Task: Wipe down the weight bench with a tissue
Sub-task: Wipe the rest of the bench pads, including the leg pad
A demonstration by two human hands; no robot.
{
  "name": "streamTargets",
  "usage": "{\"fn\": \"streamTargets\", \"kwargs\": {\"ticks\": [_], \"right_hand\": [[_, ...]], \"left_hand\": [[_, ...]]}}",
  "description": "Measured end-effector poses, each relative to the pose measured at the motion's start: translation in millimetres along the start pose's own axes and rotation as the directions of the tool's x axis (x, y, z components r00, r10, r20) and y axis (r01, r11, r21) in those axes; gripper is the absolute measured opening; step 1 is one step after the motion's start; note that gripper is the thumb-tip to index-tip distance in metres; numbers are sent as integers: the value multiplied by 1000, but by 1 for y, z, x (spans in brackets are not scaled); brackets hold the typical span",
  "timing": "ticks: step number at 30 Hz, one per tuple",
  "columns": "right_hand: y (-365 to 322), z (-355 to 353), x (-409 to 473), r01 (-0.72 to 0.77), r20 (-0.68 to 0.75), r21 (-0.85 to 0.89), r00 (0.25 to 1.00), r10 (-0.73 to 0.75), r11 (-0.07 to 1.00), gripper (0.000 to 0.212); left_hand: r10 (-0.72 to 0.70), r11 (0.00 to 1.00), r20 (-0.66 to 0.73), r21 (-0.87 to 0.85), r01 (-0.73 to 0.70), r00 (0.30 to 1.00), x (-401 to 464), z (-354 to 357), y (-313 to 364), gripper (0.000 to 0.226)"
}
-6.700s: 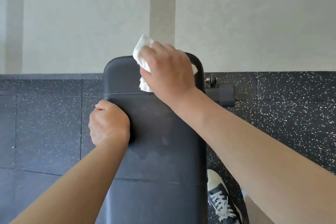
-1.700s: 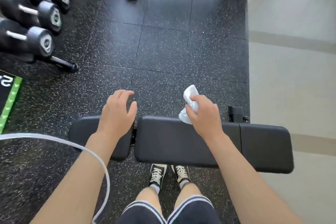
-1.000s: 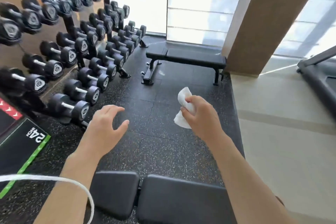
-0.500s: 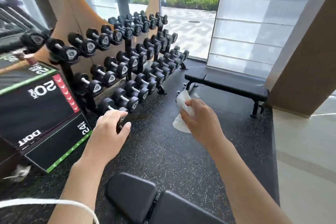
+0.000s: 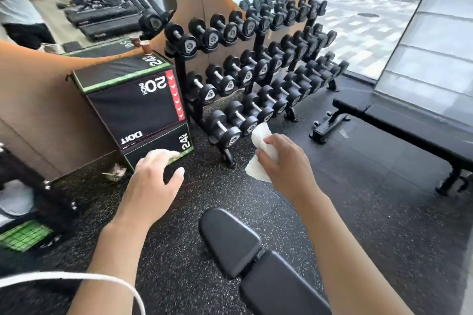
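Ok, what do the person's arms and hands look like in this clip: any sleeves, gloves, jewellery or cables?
Both forearms are bare up to the frame edge, with no sleeves in view. The left hand and right hand wear no gloves, rings or watch that I can see. A thin white cable loops across in front of the left forearm near the bottom of the picture.

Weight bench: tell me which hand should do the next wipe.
Right. The right hand already grips the tissue above the weight bench pad; the left hand holds nothing, fingers loosely spread.
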State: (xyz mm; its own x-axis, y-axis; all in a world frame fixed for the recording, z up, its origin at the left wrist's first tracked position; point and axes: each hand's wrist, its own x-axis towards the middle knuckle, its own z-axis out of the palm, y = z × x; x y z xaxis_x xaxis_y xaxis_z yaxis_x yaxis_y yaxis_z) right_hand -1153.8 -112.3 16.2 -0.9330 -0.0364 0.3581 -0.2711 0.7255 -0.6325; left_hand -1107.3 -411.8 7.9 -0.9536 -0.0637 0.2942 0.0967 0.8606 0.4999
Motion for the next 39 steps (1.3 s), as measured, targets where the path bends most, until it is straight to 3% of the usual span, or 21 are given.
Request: {"fn": "streamTargets", "kwargs": {"ticks": [14, 20, 26, 31, 39], "right_hand": [[-188, 207, 58, 135, 146, 19, 980, -136, 991, 21], [-261, 291, 83, 165, 187, 18, 968, -166, 986, 27], [-285, 330, 97, 147, 238, -37, 962, -134, 988, 22], [-295, 357, 115, 223, 262, -83, 945, -195, 971, 27], [-294, 401, 153, 312, 275, -155, 925, -262, 937, 16]], "left_hand": [[-131, 990, -138, 42, 138, 982, 14, -124, -234, 38], [-155, 985, -96, 57, 161, 983, 40, -158, -320, 43], [-194, 981, -84, -6, 194, 977, 53, -173, -368, 43], [-234, 971, -68, -67, 230, 970, 62, -168, -392, 42], [-229, 973, -58, -41, 227, 972, 102, -161, -417, 40]]}}
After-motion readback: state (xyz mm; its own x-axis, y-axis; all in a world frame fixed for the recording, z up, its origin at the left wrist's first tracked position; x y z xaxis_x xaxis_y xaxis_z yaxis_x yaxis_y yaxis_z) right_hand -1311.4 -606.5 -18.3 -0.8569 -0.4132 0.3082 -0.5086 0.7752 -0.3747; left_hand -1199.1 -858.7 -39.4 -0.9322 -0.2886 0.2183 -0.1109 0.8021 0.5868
